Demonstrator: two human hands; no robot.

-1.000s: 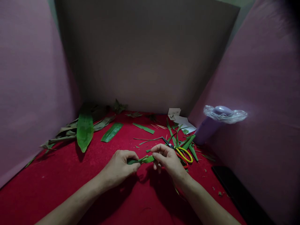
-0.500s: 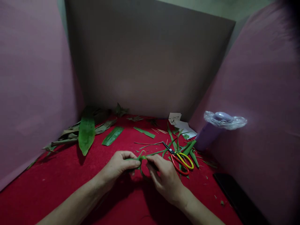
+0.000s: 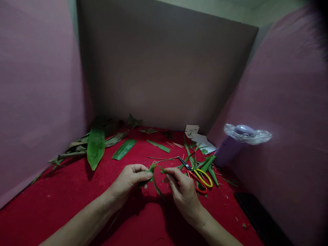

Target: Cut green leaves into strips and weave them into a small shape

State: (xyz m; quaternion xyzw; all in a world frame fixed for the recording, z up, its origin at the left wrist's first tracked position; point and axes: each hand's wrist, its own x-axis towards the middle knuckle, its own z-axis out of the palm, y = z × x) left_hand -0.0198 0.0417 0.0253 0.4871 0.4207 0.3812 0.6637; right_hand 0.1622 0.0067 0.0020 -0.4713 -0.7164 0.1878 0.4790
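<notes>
My left hand [image 3: 133,178] is closed, pinching a small bundle of green leaf strips [image 3: 152,169] between thumb and fingers. From it a thin strip [image 3: 160,167] arches across to my right hand [image 3: 182,187], whose thumb and fingertips grip its end. Another strip [image 3: 157,188] hangs down between the two hands. Just beyond my right hand lie scissors [image 3: 198,176] with one red and one yellow handle, among cut leaf pieces [image 3: 208,163]. My fingers hide part of the bundle.
Broad green leaves [image 3: 95,148] and dry ones [image 3: 74,150] lie at the left on the red cloth [image 3: 64,205]. Thin sticks [image 3: 175,144], white papers [image 3: 203,142], a purple container [image 3: 228,150] with clear plastic, and a black phone-like slab [image 3: 258,215] are farther right. Panels enclose three sides.
My right hand has moved slightly right, away from my left, drawing the thin strip out longer between them. The view has shifted a little.
</notes>
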